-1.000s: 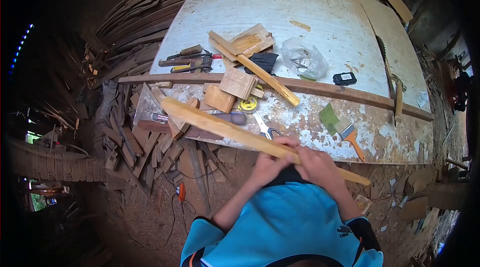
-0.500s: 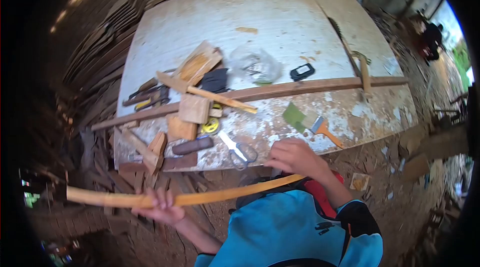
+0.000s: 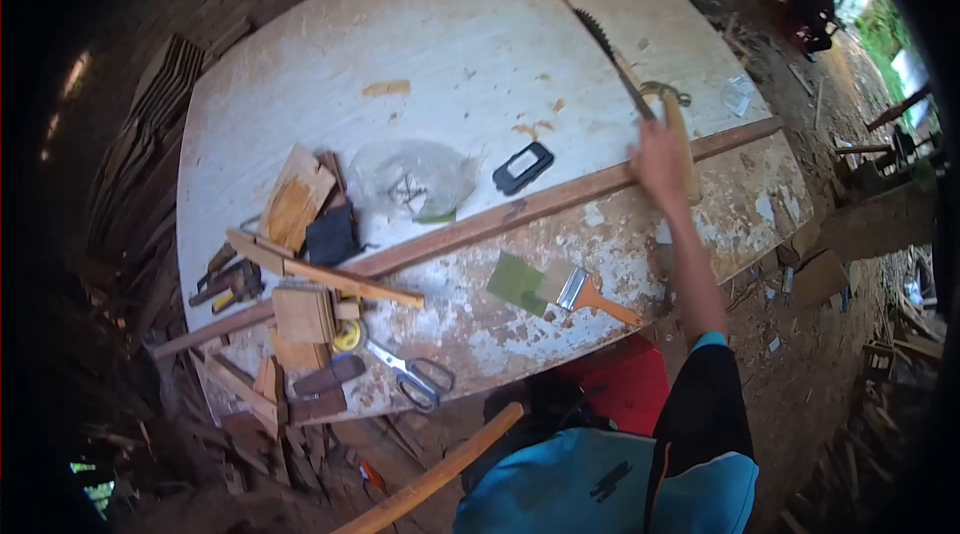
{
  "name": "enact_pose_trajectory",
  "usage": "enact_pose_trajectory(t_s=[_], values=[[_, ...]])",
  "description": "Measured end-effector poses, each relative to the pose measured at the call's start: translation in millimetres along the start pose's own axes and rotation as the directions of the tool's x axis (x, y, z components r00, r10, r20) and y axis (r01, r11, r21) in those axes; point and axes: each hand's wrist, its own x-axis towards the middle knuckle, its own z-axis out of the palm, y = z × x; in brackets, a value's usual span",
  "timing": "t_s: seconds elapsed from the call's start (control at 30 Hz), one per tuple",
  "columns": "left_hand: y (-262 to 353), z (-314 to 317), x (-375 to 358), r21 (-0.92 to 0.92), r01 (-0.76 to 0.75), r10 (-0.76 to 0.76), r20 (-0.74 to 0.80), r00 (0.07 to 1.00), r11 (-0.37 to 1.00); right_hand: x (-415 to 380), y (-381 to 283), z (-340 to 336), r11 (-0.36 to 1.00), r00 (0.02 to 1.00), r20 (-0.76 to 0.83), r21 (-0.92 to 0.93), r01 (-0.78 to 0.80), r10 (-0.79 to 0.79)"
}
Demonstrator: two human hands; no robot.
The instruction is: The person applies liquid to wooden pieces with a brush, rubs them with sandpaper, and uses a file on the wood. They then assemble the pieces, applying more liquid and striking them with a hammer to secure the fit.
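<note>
My right hand reaches across the table, its fingers closed around the lower end of a saw with a dark toothed blade. Right beside that hand lies a hammer with a pale wooden handle. My left hand is out of view. A long, thin wooden strip slants up from the bottom edge in front of my body; whatever supports its lower end is hidden. Nearer the table's front edge lie a paintbrush with an orange handle and a green sheet touching its bristles.
A long wooden bar crosses the worn table. Scissors, wood blocks, a yellow tape roll, a plastic bag and a black device lie about. A person is far off at right.
My right hand has left the wooden strip's near end and moved forward to the saw. My left hand has dropped out of view, and the strip sits lower. The view has turned rightward.
</note>
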Motion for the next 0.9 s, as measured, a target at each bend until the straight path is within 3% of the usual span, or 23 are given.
enact_pose_trajectory(t_s=[0.07, 0.1, 0.13, 0.17, 0.2, 0.23, 0.27, 0.3, 0.37, 0.43, 0.53, 0.73, 0.87, 0.9], values=[[-1, -24, 14, -0.255, 0.004, 0.009, 0.050, 0.999, 0.967, 8, 42, 41, 0.973, 0.995, 0.041, -0.216, -0.083, 0.094], [7, -36, 17, -0.370, -0.020, 0.035, 0.032, 0.999, 0.929, 20, 42, 38, 0.939, 0.927, 0.278, -0.300, -0.166, 0.253], [18, -55, 18, -0.479, 0.009, 0.028, 0.070, 0.997, 0.878, 20, 38, 29, 0.940, 0.913, 0.306, -0.288, -0.181, 0.270], [47, -36, 14, -0.672, 0.113, 0.016, 0.183, 0.983, 0.732, 18, 60, 59, 0.922, 0.895, 0.357, -0.365, -0.130, 0.268], [77, -5, 12, -0.834, 0.313, 0.028, 0.365, 0.931, 0.455, 19, 64, 64, 0.926, 0.889, 0.351, -0.336, -0.174, 0.294], [96, 6, 7, -0.862, 0.382, 0.054, 0.422, 0.905, 0.333, 22, 77, 80, 0.918, 0.898, 0.342, -0.370, -0.141, 0.276], [110, 17, 1, -0.868, 0.399, 0.077, 0.438, 0.896, 0.294, 22, 95, 98, 0.939, 0.939, 0.316, -0.342, -0.024, 0.139], [110, 7, -2, -0.893, 0.343, 0.043, 0.371, 0.928, 0.292, 16, 141, 157, 0.955, 0.969, 0.190, -0.279, -0.100, 0.158], [125, 13, -10, -0.899, 0.260, 0.019, 0.284, 0.959, 0.352, 26, 124, 135, 0.914, 0.932, 0.352, -0.399, 0.069, 0.084], [126, 3, -15, -0.899, 0.203, 0.005, 0.222, 0.975, 0.389, 36, 112, 115, 0.914, 0.894, 0.433, -0.400, 0.070, 0.120], [125, -13, -19, -0.895, 0.153, -0.007, 0.166, 0.986, 0.418, 39, 81, 80, 0.936, 0.901, 0.367, -0.337, -0.105, 0.233], [129, -39, -34, -0.858, 0.026, -0.029, 0.013, 1.000, 0.513, 49, 47, 51, 0.926, 0.777, 0.515, -0.293, -0.239, 0.363], [132, -41, -29, -0.847, 0.009, 0.023, 0.025, 0.999, 0.531, 58, 52, 64, 0.969, 0.922, 0.376, 0.179, -0.173, 0.095], [133, -41, -26, -0.848, 0.012, 0.046, 0.043, 0.998, 0.529, 56, 41, 56, 0.957, 0.944, 0.308, 0.218, -0.190, 0.117]])
